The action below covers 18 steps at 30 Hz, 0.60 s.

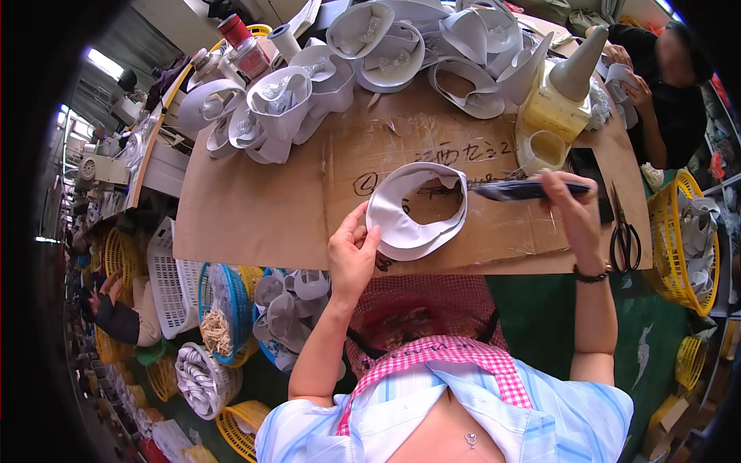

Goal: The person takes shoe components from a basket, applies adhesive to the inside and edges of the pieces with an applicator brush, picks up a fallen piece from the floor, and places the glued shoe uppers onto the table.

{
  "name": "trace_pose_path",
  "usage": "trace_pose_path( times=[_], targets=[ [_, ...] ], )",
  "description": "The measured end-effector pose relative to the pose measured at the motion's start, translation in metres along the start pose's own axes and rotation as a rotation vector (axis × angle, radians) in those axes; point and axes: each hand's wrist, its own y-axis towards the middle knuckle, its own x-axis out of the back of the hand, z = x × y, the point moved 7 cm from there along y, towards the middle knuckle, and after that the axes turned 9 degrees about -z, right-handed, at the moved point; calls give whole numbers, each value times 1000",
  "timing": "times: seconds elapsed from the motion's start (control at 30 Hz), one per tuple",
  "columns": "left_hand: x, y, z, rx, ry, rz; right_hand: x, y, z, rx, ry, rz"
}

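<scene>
workpiece: white curved shoe-upper piece of soft sheet material [413, 212], lying on the brown cardboard sheet [255, 208] that covers the desk, just ahead of the person's chest, its hollow side up so the inner edge is open to the brush.
left hand [353, 253]: fingers closed on the near left rim of the white piece, pinning it flat so it stays put.
right hand [566, 202]: clamped round the handle of a dark flat brush [521, 190], held level with its tip at the piece's right edge.
glue pot: yellowish plastic bottle with a grey cone spout [557, 92], just beyond the right hand (close enough for dipping, i judge).
scissors: black-handled pair [624, 231], lying at the desk's right edge, apart from the work.
pile: heap of white curved pieces [370, 54] along the far side.
markings: dark handwriting on the cardboard, beyond the workpiece.
baskets: yellow mesh basket [683, 247] at right; blue and white ones [224, 309] lower left, holding more pieces.
</scene>
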Motion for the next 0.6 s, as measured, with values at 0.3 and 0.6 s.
trace_pose_path(
  times=[0.3, 0.6],
  targets=[
    [6, -3, 15, 93, -83, -77, -160, -33, 20, 613, -216, 550],
    [-2, -2, -54, -163, 26, 37, -118, -14, 33, 464, -378, 537]
  ],
)
